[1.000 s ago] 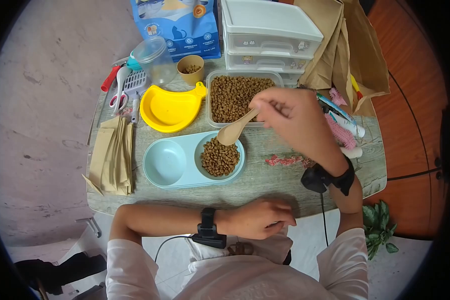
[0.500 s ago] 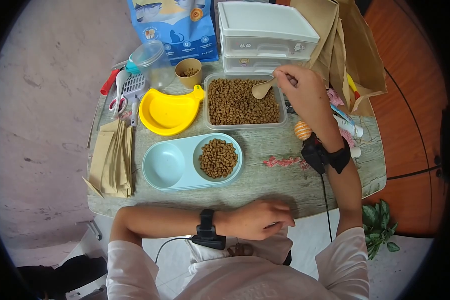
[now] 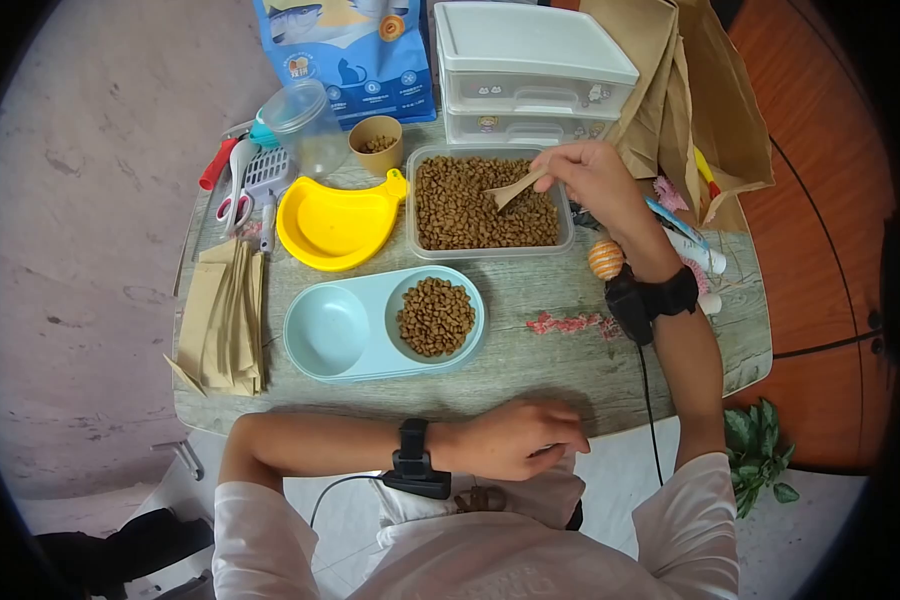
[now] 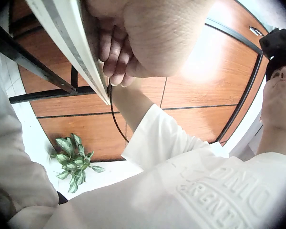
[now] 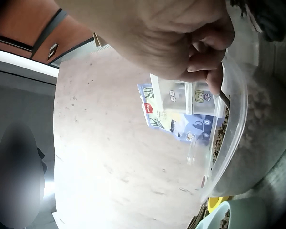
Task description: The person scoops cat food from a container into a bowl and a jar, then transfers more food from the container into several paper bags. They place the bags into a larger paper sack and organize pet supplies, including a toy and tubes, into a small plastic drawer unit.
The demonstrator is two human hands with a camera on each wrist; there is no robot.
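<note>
Shifted slightly left since the earlier frame, with right fingers [image 3: 560, 163] pinched round the wooden spoon [image 3: 520, 188], dipped into kibble [image 3: 450, 205] inside the clear tub [image 3: 490, 252], beyond the blue double bowl [image 3: 373, 335] and left fingers [image 3: 566, 432] loosely curled at the counter [image 3: 540, 375] edge.

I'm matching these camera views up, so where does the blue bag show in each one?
Head: top, left of centre, the blue bag stands beside the white drawers.
Left wrist: not in it.
Right wrist: about the middle, partly behind the drawers.
Shared landmark: reddish wood panelling, at the head view's right, behind the left wrist view's hand, top left in the right wrist view.
</note>
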